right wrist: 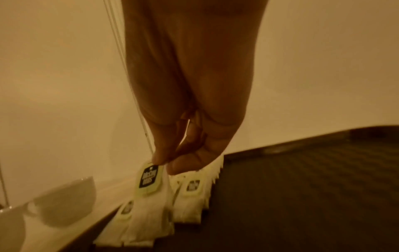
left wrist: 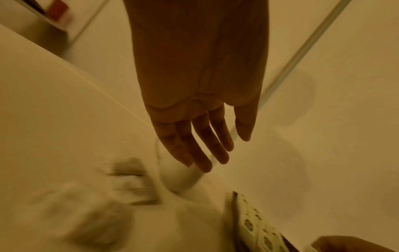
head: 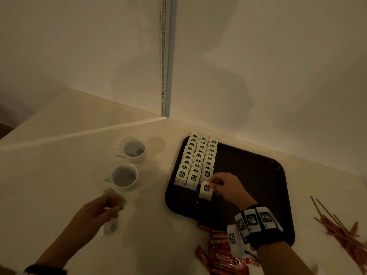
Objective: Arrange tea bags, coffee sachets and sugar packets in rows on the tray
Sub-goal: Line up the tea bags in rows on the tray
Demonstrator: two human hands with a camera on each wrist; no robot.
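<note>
Tea bags [head: 195,159] lie in three rows along the left part of the dark tray [head: 258,175], each bag overlapping the one behind it so that only the pale tags with a dark square label show; the print is too small to read, and the far ends of the rows are cut off in the right wrist view. The rows run from the near side of the tray to its far edge by the wall. One more tea bag [head: 206,190] is held at the near end of the right row, its long axis in line with that row, tag end away from the person; the right hand [head: 226,185] pinches its tag between thumb and fingertips [right wrist: 159,157]. The tray sits on the pale bench [head: 59,175], its near right corner hidden under the right wrist. The left hand [left wrist: 200,133] hangs over the bench left of the tray with fingers straight and relaxed, holding nothing; below it a loose pile of tea bags [head: 111,217] is smeared by blur. Two white cups [head: 127,165] stand just beyond. Red coffee sachets [head: 220,259] lie at the tray's near edge, partly hidden by the wrist, and thin reddish sugar packets [head: 337,231] lie on the bench to the right, cut off by the frame.
</note>
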